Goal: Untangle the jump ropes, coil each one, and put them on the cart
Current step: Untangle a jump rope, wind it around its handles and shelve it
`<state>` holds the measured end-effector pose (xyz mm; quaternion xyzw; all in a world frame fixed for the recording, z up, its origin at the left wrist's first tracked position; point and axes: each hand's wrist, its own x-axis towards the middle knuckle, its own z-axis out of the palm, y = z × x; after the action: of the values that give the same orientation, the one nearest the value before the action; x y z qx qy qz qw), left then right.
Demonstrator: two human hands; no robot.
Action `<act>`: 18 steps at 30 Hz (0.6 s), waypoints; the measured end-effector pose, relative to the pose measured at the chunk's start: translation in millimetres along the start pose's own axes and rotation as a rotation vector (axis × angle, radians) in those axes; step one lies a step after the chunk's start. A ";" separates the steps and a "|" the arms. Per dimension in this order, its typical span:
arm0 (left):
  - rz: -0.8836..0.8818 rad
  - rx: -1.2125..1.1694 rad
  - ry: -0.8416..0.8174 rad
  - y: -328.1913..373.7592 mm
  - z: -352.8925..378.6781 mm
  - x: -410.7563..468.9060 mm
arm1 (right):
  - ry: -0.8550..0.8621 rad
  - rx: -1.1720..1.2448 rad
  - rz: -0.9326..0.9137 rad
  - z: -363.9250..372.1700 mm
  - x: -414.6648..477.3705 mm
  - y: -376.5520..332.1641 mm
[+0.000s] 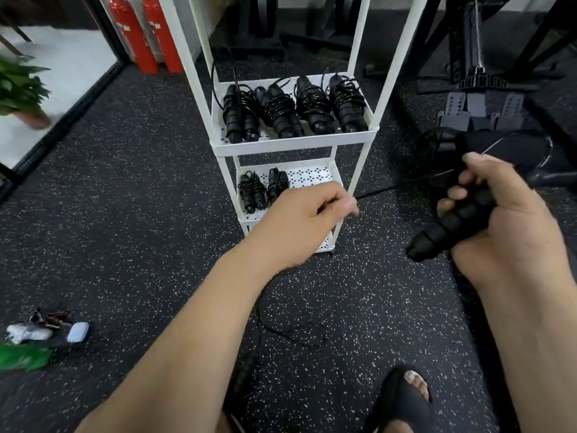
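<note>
A black ribbed handle (452,223) of a jump rope is being grasped by the right hand (505,220), with the fingers curled firmly around it. The free end of the handle is pointing down and to the left. A thin black cord (377,191) is being pinched at the fingertips of the left hand (299,223), and it is being held stretched across to the right hand. More of this cord is lying loose in an open loop on the speckled floor (125,214), under the left forearm. Where the loop is ending cannot be told, because that part is blurred.

The white cart (185,57) is standing just behind the left hand. Four coiled jump ropes (293,110) are lying side by side on the upper tray (293,145), each with its cord wrapped around its handles. Two more coiled ropes (260,190) are lying at the left side of the middle tray (312,176). The lowest tray (323,242) is being mostly covered by the left hand.

Two red fire extinguishers (146,35) are standing at the back left, and a foot in a black sandal (402,398) is being seen at the bottom
</note>
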<state>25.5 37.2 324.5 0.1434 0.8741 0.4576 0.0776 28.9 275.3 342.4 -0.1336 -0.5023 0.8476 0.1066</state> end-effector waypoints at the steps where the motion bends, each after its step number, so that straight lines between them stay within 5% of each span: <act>1: 0.014 -0.019 0.021 0.2 0.3 0.5 | -0.007 0.012 0.029 -1.5 -0.3 1.2; 8: 0.084 0.019 0.022 3.4 13.2 7.2 | -0.213 -0.266 0.130 19.8 -28.1 36.7; 14: 0.113 0.118 -0.038 0.2 18.2 2.4 | -0.156 -0.359 0.078 29.8 -35.6 41.9; 18: 0.044 0.030 -0.063 -3.2 14.5 -0.6 | -0.121 -0.214 0.088 27.4 -18.9 25.7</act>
<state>29.4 46.6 313.6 0.1783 0.8746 0.4413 0.0928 36.4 234.6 334.7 -0.1149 -0.5890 0.7996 0.0241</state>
